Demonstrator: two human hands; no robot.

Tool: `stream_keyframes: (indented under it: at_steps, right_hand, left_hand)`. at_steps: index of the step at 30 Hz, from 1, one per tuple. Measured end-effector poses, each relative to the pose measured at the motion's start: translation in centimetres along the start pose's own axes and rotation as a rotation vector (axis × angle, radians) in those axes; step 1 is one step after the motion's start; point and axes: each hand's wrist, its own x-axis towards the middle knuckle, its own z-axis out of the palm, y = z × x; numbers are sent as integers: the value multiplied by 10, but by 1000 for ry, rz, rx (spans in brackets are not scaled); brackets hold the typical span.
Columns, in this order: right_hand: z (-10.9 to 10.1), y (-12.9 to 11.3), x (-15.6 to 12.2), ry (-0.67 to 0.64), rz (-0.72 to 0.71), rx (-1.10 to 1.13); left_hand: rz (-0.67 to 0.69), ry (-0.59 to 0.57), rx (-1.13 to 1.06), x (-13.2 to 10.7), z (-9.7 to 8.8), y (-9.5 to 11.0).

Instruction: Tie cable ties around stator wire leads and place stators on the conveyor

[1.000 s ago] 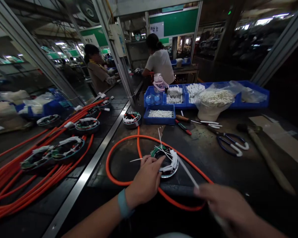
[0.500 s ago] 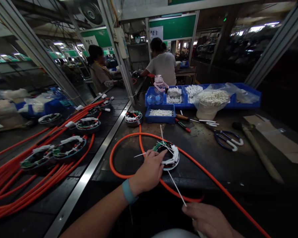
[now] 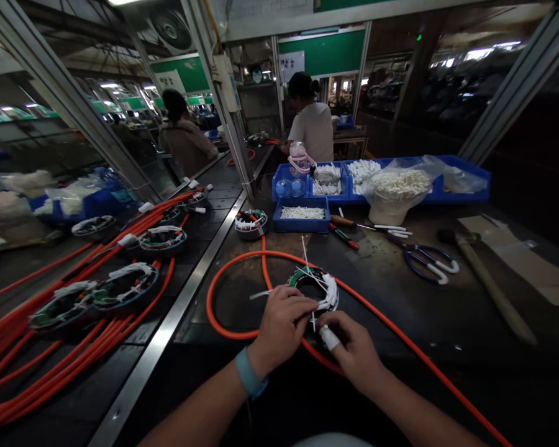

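Note:
A ring-shaped motor stator (image 3: 331,293) with green and white windings lies on the dark bench, thin white cable ties (image 3: 304,249) sticking out of it. My left hand (image 3: 284,320), with a blue band at the wrist, presses closed on the stator's near-left rim. Close by on the near side, my right hand (image 3: 356,354) has its fingers bent together. One of its digits wears a white wrap (image 3: 329,338). A short white strand (image 3: 313,320) shows between the hands; what the right fingertips hold is hidden. An orange cable (image 3: 391,320) loops around the stator.
Behind are a small blue tray (image 3: 279,226) of white ties and blue bins (image 3: 475,186). Red-handled cutters (image 3: 343,237), scissors (image 3: 428,264) and a wooden-handled hammer (image 3: 498,292) lie right. More stators (image 3: 125,285) with orange cables fill the left. Two people (image 3: 314,121) work beyond.
My right hand has moved up and left from the bottom edge to the stator beside my left hand. The long white tie stretched to it no longer shows at full length.

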Motion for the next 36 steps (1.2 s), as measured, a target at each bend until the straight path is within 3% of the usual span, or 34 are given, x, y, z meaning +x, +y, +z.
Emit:
stream_keyframes:
  at_steps: [2,5,12,19,22,26,31,33,36]
  right_hand:
    - [1,-1,0,1,114,156]
    - [0,1,-7,-43,148,208]
    - [2,1,-4,-19,166,62]
    - [15,-10,15,134,238,-143]
    - [11,-14,16,80,95,-370]
    - [-1,-21,22,-50,-318,-820]
    - [-13,-28,36,-249,-775,-891]
    - [-17,-30,49,-222,-817,-886]
    - [-24,-31,71,-96,-738,-855]
  left_hand:
    - [93,59,62,-2,2,0]
    - [150,102,135,-3,4,1]
    - [143,96,158,-5,4,1]
    - [98,-2,115,-5,0,-1]
    - [88,29,98,-6,1,-1]
    - [70,3,67,-7,-1,1]
    - [-75,-117,113,-2,-10,5]
    - [-81,-171,140,1,-13,5]
    - [-50,-241,176,3,-14,2]
